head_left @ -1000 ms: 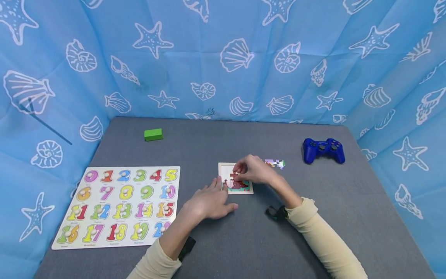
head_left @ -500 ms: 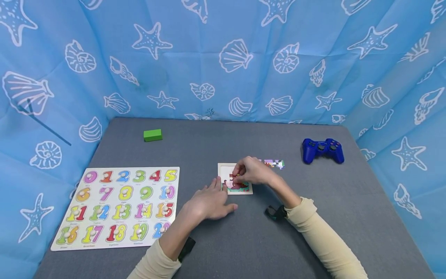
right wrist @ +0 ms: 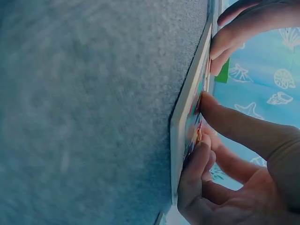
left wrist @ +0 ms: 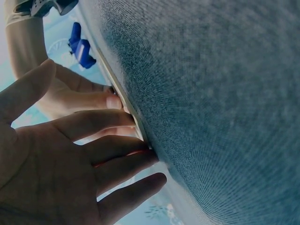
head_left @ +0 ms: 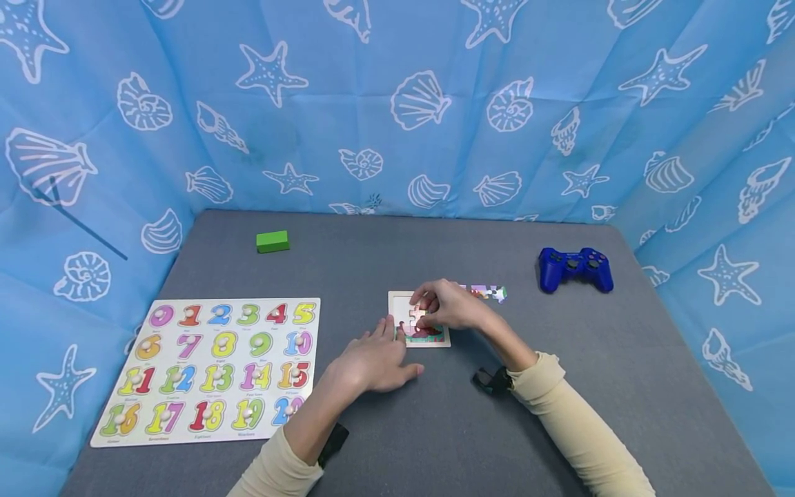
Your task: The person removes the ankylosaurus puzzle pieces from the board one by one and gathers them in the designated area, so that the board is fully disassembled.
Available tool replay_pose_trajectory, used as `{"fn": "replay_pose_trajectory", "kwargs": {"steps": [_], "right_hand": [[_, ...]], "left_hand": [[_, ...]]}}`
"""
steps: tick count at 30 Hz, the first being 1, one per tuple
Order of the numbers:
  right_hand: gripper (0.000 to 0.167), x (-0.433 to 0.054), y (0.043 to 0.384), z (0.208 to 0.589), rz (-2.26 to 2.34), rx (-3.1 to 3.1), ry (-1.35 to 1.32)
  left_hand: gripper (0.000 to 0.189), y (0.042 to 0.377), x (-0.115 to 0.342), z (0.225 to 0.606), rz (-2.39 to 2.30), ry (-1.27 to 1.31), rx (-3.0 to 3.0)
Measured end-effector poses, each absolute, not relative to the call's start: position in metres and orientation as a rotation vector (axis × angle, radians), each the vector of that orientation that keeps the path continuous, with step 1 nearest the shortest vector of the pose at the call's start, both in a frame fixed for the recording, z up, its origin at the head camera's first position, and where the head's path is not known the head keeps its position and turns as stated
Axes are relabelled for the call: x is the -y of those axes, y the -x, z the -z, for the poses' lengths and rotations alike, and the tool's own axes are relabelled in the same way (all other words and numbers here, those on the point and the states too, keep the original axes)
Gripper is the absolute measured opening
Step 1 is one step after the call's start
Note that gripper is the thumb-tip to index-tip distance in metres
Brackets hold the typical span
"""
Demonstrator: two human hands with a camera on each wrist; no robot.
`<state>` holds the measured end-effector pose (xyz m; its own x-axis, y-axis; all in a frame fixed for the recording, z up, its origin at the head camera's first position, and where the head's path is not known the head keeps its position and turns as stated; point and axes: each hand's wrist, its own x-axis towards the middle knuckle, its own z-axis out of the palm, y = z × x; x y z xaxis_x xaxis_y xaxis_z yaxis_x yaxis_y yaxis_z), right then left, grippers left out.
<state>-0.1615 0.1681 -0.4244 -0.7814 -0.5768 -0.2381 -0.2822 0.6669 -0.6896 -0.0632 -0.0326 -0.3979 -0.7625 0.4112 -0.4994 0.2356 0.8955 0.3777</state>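
Observation:
A small square jigsaw puzzle [head_left: 442,342] in a pale wooden frame lies on the grey table, with dark red and teal pieces along its near part. My right hand [head_left: 450,304] is over its right side and pinches a jigsaw piece [head_left: 417,315] that looks pale from above. In the right wrist view the thumb [right wrist: 234,123] and curled fingers are close against the puzzle's face. My left hand [head_left: 375,359] lies flat at the frame's left edge, its straight fingertips touching it. The left wrist view shows those fingers [left wrist: 126,168] at the frame's edge.
Beyond the right hand lies a strip of colourful pieces [head_left: 491,293]. A number peg board [head_left: 205,373] covers the left of the table. A green block [head_left: 272,241] sits at the back left, a blue game controller [head_left: 575,269] at the back right. Blue curtains surround the table.
The piece in the right hand's fingers looked red a second ago and now looks pale; the right fingers have shifted slightly around it. The left hand has stayed in place.

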Motion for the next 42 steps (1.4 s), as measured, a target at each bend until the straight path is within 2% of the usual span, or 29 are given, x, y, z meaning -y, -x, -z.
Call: {"fn": "replay_pose_trajectory", "kwargs": {"steps": [7, 16, 30, 42], "right_hand": [[0.018, -0.168, 0.162, 0.425, 0.902, -2.394, 0.734], [0.025, -0.166, 0.161, 0.42, 0.864, -2.379, 0.762], [0.02, -0.178, 0.165, 0.427, 0.941, -2.334, 0.909], [0.022, -0.193, 0.161, 0.424, 1.108, -2.314, 0.89]], "left_hand": [[0.082, 0.064, 0.031, 0.398, -0.385, -0.466, -2.471], [0.082, 0.064, 0.031, 0.399, -0.39, -0.46, -2.469], [0.083, 0.064, 0.032, 0.399, -0.39, -0.458, -2.463], [0.083, 0.065, 0.033, 0.398, -0.395, -0.454, -2.456]]}}
